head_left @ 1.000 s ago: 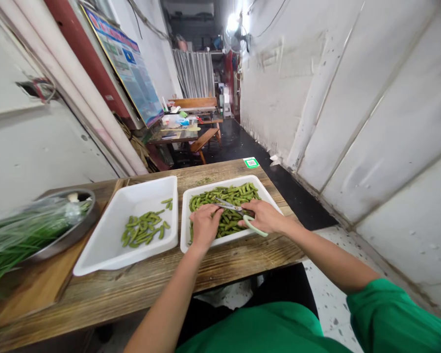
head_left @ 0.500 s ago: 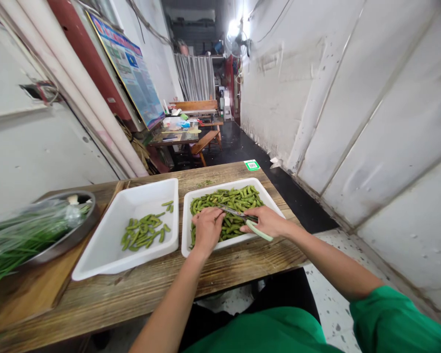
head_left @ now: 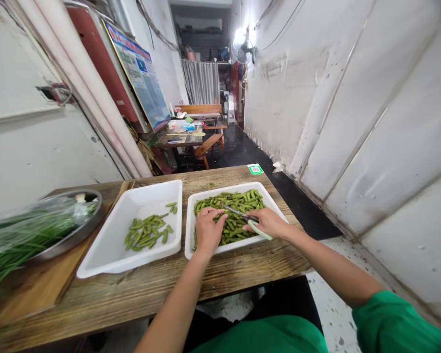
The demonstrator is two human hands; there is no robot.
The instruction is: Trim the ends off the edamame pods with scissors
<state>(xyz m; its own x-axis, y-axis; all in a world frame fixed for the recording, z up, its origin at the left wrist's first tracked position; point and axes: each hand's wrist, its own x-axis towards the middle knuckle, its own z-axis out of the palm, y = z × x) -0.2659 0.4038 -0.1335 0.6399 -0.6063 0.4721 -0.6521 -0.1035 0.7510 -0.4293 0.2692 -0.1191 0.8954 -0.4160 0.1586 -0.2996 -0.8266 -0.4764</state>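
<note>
My right hand (head_left: pixel 266 223) is wrapped round the pale green handles of a pair of scissors (head_left: pixel 256 228), above the right-hand white tray (head_left: pixel 188 230). The blades point left across a heap of green edamame pods (head_left: pixel 238 235), their tips close to the fingertips of my left hand (head_left: pixel 208 230). That hand is closed over the left part of the heap, thumb and forefinger nearly together; whatever lies between them is hidden. Left of it, a second white tray (head_left: pixel 110 240) holds a smaller pile of pods (head_left: pixel 147 233), with a few lying apart near its right wall.
Both trays stand on a wooden table (head_left: pixel 161 289). At the left, a metal bowl (head_left: pixel 64 242) with bagged green stalks (head_left: pixel 22 245) rests on a wooden board (head_left: pixel 40 289). A green code sticker (head_left: pixel 255 169) marks the far corner. Beyond are another table (head_left: pixel 180 139) and wooden benches (head_left: pixel 209 143).
The view has shifted slightly, so everything sits a little further right. The scissor tips now show just above my left fingertips. Both hands stay over the same tray.
</note>
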